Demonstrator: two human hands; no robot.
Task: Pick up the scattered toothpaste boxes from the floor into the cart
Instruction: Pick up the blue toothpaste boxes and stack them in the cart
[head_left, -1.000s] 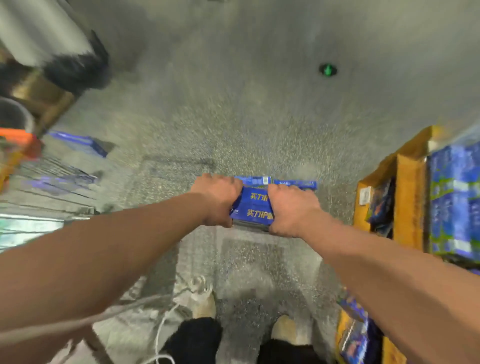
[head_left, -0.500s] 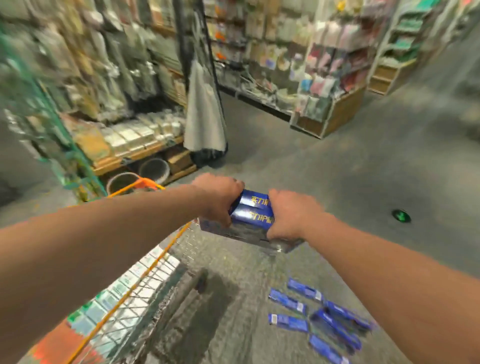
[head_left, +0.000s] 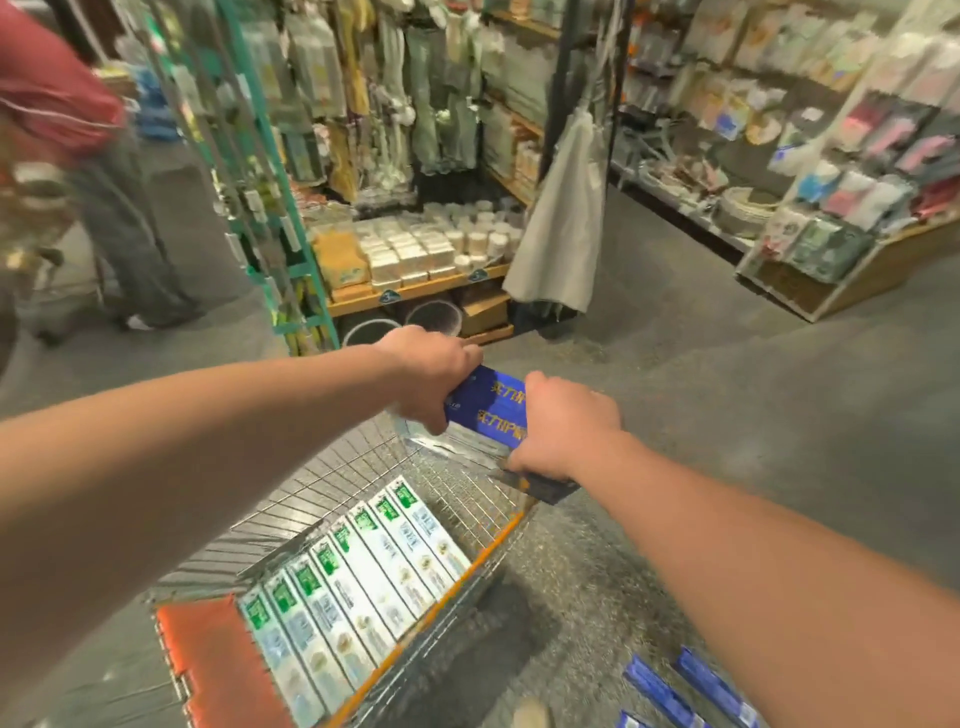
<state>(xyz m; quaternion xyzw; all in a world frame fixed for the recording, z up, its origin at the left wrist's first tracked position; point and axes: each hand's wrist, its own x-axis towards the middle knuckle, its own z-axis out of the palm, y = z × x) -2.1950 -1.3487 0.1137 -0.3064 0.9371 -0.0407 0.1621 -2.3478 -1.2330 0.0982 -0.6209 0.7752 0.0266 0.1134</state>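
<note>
Both hands hold a stack of blue toothpaste boxes (head_left: 491, 410) with yellow lettering, above the far end of the wire cart (head_left: 457, 512). My left hand (head_left: 434, 376) grips the stack's left end and my right hand (head_left: 563, 434) grips its right end. Inside the cart lies a neat row of several white-and-green toothpaste boxes (head_left: 358, 587). More blue toothpaste boxes (head_left: 685, 691) lie on the grey floor at the bottom right, beside my right forearm.
An orange flap (head_left: 218, 670) covers the cart's near end. A teal rack (head_left: 270, 218) and a wooden shelf (head_left: 415, 291) of goods stand behind the cart. A person (head_left: 104, 197) in a red top stands at the left. Another shelf (head_left: 841, 228) is at the right.
The view has swung up from the floor to the cart. Both hands have carried the blue stack left, from above the floor to over the cart's far end.
</note>
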